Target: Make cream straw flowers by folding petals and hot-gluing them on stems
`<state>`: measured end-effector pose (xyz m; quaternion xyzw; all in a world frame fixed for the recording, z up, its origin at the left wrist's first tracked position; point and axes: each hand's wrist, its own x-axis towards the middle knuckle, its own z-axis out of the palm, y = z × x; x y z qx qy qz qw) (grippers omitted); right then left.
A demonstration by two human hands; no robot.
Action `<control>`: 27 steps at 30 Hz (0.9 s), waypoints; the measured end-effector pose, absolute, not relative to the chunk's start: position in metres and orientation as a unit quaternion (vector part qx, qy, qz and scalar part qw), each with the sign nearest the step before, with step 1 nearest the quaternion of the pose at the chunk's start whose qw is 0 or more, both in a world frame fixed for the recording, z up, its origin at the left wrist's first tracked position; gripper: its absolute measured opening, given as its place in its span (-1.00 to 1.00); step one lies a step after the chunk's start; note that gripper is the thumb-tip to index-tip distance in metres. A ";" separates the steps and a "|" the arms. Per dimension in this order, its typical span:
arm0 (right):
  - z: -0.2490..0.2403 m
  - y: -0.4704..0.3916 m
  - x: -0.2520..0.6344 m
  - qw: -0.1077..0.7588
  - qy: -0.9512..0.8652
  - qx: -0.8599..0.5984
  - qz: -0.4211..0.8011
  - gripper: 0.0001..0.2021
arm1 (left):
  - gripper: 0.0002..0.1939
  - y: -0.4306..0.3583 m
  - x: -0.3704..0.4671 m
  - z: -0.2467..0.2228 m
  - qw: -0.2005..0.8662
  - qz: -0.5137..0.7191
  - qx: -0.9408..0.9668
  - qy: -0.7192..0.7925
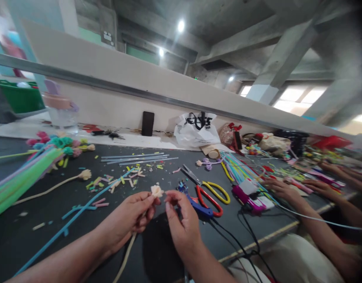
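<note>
Left hand [126,216]: ours, reaching in from the lower left, fingers curled inward, thumb uppermost.
Right hand [185,220]: ours, raised from the lower edge, palm turned towards the left hand, fingers bent.
Bundle [28,177]: pastel stems with fuzzy coloured heads, at the far left.
Cream-headed stem [85,175]: one, lying between the bundle and our left hand.
Blue stem [89,202]: long, laid slantwise just beyond our left forearm.
Cut pieces [113,182]: short, pastel, scattered beyond our left hand.
Clear rods [139,158]: several, lying behind the cut pieces.
Phone [147,123]: black, upright against the partition.
Scissors [209,193]: yellow and red handles, open, near our right hand, partly over a blue-handled tool [203,208].
Purple tool [250,199]: to the right, black cables nearby.
Co-worker's hand [282,188]: farther right, on the worktop [157,251].
Cream flower [156,191]: between our two hands, its stem [125,257] trailing below.
Left grip: closed, pinching the flower at its base.
Right grip: fingertips beside the flower; whether they pinch a petal, we cannot tell.
</note>
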<state>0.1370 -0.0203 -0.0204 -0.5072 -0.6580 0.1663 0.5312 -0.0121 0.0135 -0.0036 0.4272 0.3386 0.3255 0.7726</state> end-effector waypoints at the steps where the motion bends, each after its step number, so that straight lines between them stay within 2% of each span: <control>1: -0.021 -0.019 0.138 0.531 -0.654 -0.514 0.162 -0.83 | -0.71 0.014 -0.012 -0.004 0.772 0.327 0.426 0.340; 19: -0.027 -0.011 0.144 0.474 -0.722 -0.505 0.003 -0.93 | -0.70 0.014 -0.008 -0.013 0.705 0.320 0.539 0.332; 27: -0.026 0.000 0.154 0.441 -0.760 -0.457 -0.140 -0.80 | -0.69 0.019 -0.008 -0.011 0.655 0.305 0.593 0.355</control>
